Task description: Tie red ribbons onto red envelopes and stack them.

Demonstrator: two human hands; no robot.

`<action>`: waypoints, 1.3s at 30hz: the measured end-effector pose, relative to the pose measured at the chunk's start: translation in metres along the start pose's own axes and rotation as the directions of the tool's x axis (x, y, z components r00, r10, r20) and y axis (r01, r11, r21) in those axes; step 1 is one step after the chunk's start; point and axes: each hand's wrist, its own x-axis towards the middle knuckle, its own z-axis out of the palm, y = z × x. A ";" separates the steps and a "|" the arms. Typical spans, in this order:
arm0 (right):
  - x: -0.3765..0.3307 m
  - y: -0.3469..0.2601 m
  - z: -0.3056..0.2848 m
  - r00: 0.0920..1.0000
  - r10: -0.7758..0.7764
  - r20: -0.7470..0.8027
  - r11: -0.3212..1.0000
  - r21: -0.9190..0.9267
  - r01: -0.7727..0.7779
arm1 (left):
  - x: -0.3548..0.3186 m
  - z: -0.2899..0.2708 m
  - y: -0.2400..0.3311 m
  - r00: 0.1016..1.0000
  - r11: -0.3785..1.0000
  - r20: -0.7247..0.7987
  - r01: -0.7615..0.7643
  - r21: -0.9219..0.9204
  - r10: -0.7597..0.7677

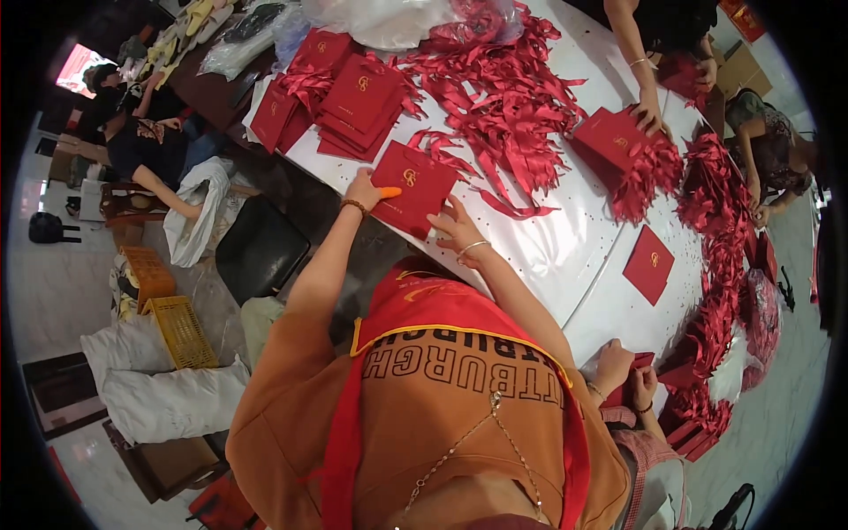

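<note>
A flat red gift bag (415, 181) with gold print is in front of me at the table's near edge, a red ribbon at its top. My left hand (361, 193) grips its left edge, with an orange cover on the thumb, which lies across the front. At the lower right edge, my right hand (460, 231) holds the same bag, fingers bent around the side and a pale cover on one fingertip. The fingers behind the bag are hidden. Beyond it lies a stack of similar red bags (358, 102), with a heap of loose red ribbons (503, 106) to its right.
The white-covered table (565, 234) carries a single red bag (649, 265) on the right and a ribboned stack (609, 141) under another person's hand (651, 110). A nearby person's hands (616, 367) work at lower right. A black chair (262, 247) stands left.
</note>
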 end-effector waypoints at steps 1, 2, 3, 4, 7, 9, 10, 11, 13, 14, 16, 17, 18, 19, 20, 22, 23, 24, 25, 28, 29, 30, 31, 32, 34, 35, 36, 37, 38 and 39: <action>0.003 0.001 0.002 1.000 -0.005 0.000 1.000 -0.005 0.005 | 0.001 0.001 -0.001 0.996 0.990 0.085 -0.024 -0.140 0.036; 0.005 0.003 0.004 0.999 -0.006 -0.042 1.000 -0.012 0.005 | 0.007 -0.004 0.000 0.980 0.988 0.188 -0.029 -0.151 0.057; 0.006 0.005 0.005 0.996 -0.007 -0.087 1.000 -0.017 0.006 | 0.007 -0.003 0.001 0.980 0.988 0.189 -0.034 -0.153 0.063; 0.006 0.007 0.004 0.993 -0.003 -0.118 1.000 0.004 0.003 | 0.003 0.000 0.003 0.984 0.960 0.156 -0.043 -0.276 0.088; 0.010 0.016 -0.001 0.984 -0.087 -0.156 0.993 0.060 0.098 | -0.010 -0.001 0.025 0.981 0.921 0.109 -0.112 -0.373 0.163; 0.015 0.021 0.002 0.971 -0.125 -0.202 0.990 0.040 0.135 | -0.009 -0.008 0.020 0.944 0.788 0.001 -0.275 -0.551 0.330; 0.017 0.020 0.004 0.978 -0.135 -0.160 0.989 0.042 0.143 | -0.009 -0.016 0.021 0.938 0.787 -0.006 -0.293 -0.543 0.346; 0.016 0.017 0.007 0.982 -0.108 -0.158 0.993 0.029 0.114 | -0.004 -0.027 0.022 0.932 0.785 -0.012 -0.312 -0.536 0.362; 0.020 0.016 0.010 0.981 -0.174 -0.085 0.985 -0.021 0.173 | 0.023 -0.054 0.017 0.830 0.733 -0.140 -0.546 -0.405 0.540; 0.021 0.011 0.013 0.984 -0.167 -0.056 0.985 -0.048 0.164 | 0.040 -0.067 0.012 0.881 0.656 -0.112 -0.423 -0.625 0.460; 0.027 0.006 0.015 0.985 -0.168 -0.024 0.986 0.006 0.168 | 0.061 -0.098 0.033 0.927 0.462 -0.014 -0.200 -0.864 0.375; 0.030 0.002 0.015 0.985 -0.168 -0.024 0.986 0.014 0.168 | 0.068 -0.116 0.047 0.933 0.388 0.023 -0.127 -0.913 0.359; 0.032 -0.003 0.017 0.985 -0.170 -0.017 0.983 -0.070 0.168 | 0.088 -0.123 0.038 0.931 0.420 -0.008 -0.172 -0.891 0.365; 0.036 -0.007 0.019 0.985 -0.171 -0.007 0.974 -0.150 0.168 | 0.113 -0.130 0.028 0.929 0.455 -0.036 -0.214 -0.864 0.369; 0.041 -0.010 0.020 0.985 -0.169 -0.018 0.975 -0.149 0.164 | 0.129 -0.132 0.027 0.935 0.532 -0.068 -0.256 -0.807 0.348; 0.048 -0.024 0.023 0.978 -0.208 0.007 0.966 -0.158 0.207 | 0.160 -0.130 0.017 0.939 0.694 -0.106 -0.315 -0.647 0.327; 0.050 -0.033 0.026 0.970 -0.243 0.013 0.948 -0.208 0.240 | 0.173 -0.128 0.007 0.939 0.771 -0.103 -0.330 -0.544 0.330; 0.061 -0.038 0.022 0.962 -0.274 0.002 0.940 -0.211 0.268 | 0.176 -0.125 0.017 0.933 0.785 -0.040 -0.323 -0.529 0.357; 0.069 -0.047 0.022 0.964 -0.266 0.026 0.924 -0.279 0.262 | 0.175 -0.127 0.023 0.928 0.797 0.012 -0.312 -0.517 0.371; 0.097 -0.077 0.032 0.948 -0.317 0.034 0.897 -0.314 0.312 | 0.186 -0.124 0.015 0.945 0.868 0.037 -0.281 -0.410 0.324; 0.108 -0.086 0.034 0.958 -0.286 -0.015 0.928 -0.253 0.273 | 0.187 -0.121 0.014 0.949 0.870 0.035 -0.272 -0.412 0.313; 0.119 -0.094 0.035 0.965 -0.255 -0.065 0.952 -0.190 0.239 | 0.188 -0.120 0.015 0.946 0.876 0.054 -0.274 -0.396 0.320; 0.129 -0.100 0.035 0.966 -0.250 -0.060 0.953 -0.194 0.235 | 0.188 -0.119 0.017 0.943 0.883 0.074 -0.275 -0.381 0.326; 0.137 -0.105 0.040 0.980 -0.193 -0.057 0.973 -0.137 0.183 | 0.186 -0.123 0.019 0.952 0.922 0.079 -0.263 -0.285 0.296; 0.147 -0.109 0.049 0.997 -0.070 -0.030 0.994 -0.083 0.067 | 0.195 -0.114 0.003 0.963 0.944 -0.049 -0.268 -0.195 0.263; 0.154 -0.107 0.055 0.998 -0.059 -0.014 0.994 -0.097 0.057 | 0.198 -0.109 -0.006 0.955 0.959 -0.167 -0.265 -0.102 0.246; 0.159 -0.104 0.054 0.998 -0.045 -0.039 0.994 -0.101 0.041 | 0.195 -0.114 0.009 0.967 0.974 -0.112 -0.225 0.041 0.228; 0.164 -0.101 0.054 0.998 -0.032 -0.063 0.994 -0.106 0.025 | 0.193 -0.115 0.021 0.968 0.974 -0.107 -0.223 0.036 0.225; 0.170 -0.099 0.057 0.995 -0.041 -0.090 0.995 -0.089 0.033 | 0.189 -0.120 0.028 0.981 0.978 -0.047 -0.184 0.094 0.189; 0.176 -0.095 0.057 0.996 -0.036 -0.082 0.995 -0.095 0.028 | 0.187 -0.123 0.029 0.989 0.977 0.011 -0.149 0.153 0.149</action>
